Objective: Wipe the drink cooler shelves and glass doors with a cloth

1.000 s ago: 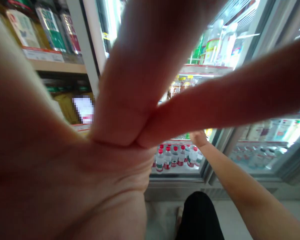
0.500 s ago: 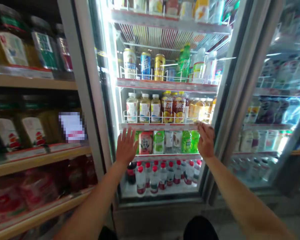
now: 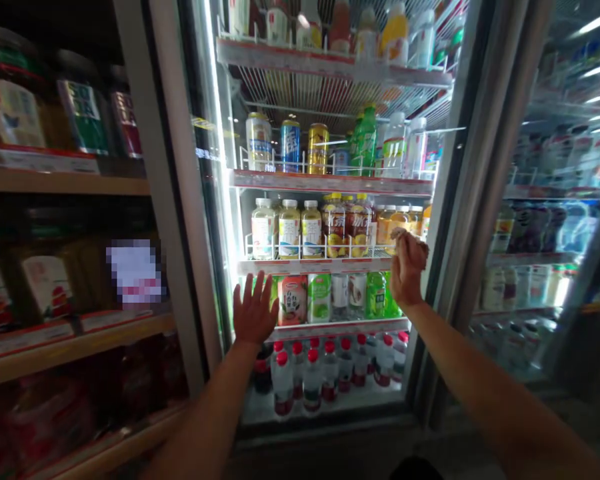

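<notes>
My left hand (image 3: 253,309) is open, fingers spread and pointing up, against what looks like the glass door (image 3: 325,148) of a lit drinks fridge. My right hand (image 3: 407,270) is closed on a crumpled tan cloth (image 3: 422,251), which pokes out past the fingers at the glass's right side. Behind the glass, bottles of tea (image 3: 289,230) and dark bottles with yellow caps (image 3: 335,227) stand on the shelf between my hands. Below that shelf are a pink carton-like drink (image 3: 293,299) and green packs (image 3: 319,297).
Red-capped bottles (image 3: 312,380) fill the fridge's bottom. Cans (image 3: 290,145) and green bottles (image 3: 366,140) stand higher. A metal door frame (image 3: 480,193) runs along the right, beside another fridge section. At left, wooden shelves (image 3: 70,347) hold large bottles (image 3: 83,110).
My right hand has moved slightly up the glass with the cloth, relative to the shelves. My left hand stays nearly in place. The view has tilted up a little.
</notes>
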The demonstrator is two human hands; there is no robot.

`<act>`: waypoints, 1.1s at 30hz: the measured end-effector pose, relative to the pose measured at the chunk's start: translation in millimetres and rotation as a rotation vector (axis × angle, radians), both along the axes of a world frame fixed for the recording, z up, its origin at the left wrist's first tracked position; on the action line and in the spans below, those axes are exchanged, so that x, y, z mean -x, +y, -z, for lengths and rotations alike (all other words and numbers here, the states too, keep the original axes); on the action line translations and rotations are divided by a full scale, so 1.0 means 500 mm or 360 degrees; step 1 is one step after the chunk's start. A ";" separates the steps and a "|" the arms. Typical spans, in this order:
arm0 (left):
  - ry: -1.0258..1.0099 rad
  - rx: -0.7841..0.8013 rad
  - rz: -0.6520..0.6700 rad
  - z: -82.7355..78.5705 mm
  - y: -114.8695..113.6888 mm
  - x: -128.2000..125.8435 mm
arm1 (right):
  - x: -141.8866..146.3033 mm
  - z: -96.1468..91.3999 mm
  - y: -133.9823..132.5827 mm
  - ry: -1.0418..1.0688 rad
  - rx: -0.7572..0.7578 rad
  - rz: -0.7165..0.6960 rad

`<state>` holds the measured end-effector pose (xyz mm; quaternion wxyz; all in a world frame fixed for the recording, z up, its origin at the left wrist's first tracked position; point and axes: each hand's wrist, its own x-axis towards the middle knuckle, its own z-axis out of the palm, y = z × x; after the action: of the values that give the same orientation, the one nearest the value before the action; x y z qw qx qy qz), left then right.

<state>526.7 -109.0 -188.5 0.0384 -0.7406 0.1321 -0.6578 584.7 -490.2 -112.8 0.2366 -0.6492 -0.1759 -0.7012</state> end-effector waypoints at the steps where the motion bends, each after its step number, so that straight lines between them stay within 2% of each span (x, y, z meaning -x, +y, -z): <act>1: 0.0005 0.0002 0.0014 0.001 0.000 0.000 | 0.001 -0.007 -0.001 -0.0010 0.0034 -0.0020; 6: 0.0051 0.0041 0.0070 0.003 0.001 0.001 | -0.019 -0.113 -0.017 -0.0074 -0.0235 -0.0036; 8: 0.0059 0.0052 0.0066 0.004 0.001 0.001 | -0.016 -0.133 -0.001 -0.0039 -0.0232 -0.0038; 12: 0.0054 0.0041 0.0035 0.006 0.001 0.000 | 0.018 -0.092 0.056 0.0033 0.0325 -0.0117; 14: 0.0053 0.0034 0.0025 0.006 0.001 0.000 | 0.029 -0.079 0.076 0.0030 0.0433 -0.0155; 20: 0.0063 0.0044 0.0038 0.007 0.003 -0.003 | 0.020 -0.131 0.123 -0.0059 0.0001 -0.0138; 22: 0.0065 0.0055 0.0059 0.009 0.004 -0.004 | 0.025 -0.123 0.147 -0.0036 0.0091 -0.0164; 25: 0.0108 0.0083 0.0070 0.012 0.004 -0.007 | 0.039 -0.100 0.173 0.0022 0.0455 -0.0288; 27: 0.0139 0.0105 0.0072 0.013 0.004 -0.007 | 0.044 -0.103 0.181 0.0003 0.0564 -0.0356; 31: 0.0147 0.0121 0.0086 0.013 0.004 -0.006 | 0.041 -0.142 0.198 -0.0013 0.0325 -0.0367; 33: 0.0133 0.0103 0.0098 0.012 0.003 -0.005 | 0.042 -0.144 0.215 0.0003 0.0278 -0.0369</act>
<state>529.0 -107.5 -194.2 -0.0114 -0.7639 0.1350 -0.6310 563.7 -382.7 -40.7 0.2589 -0.6432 -0.3098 -0.6507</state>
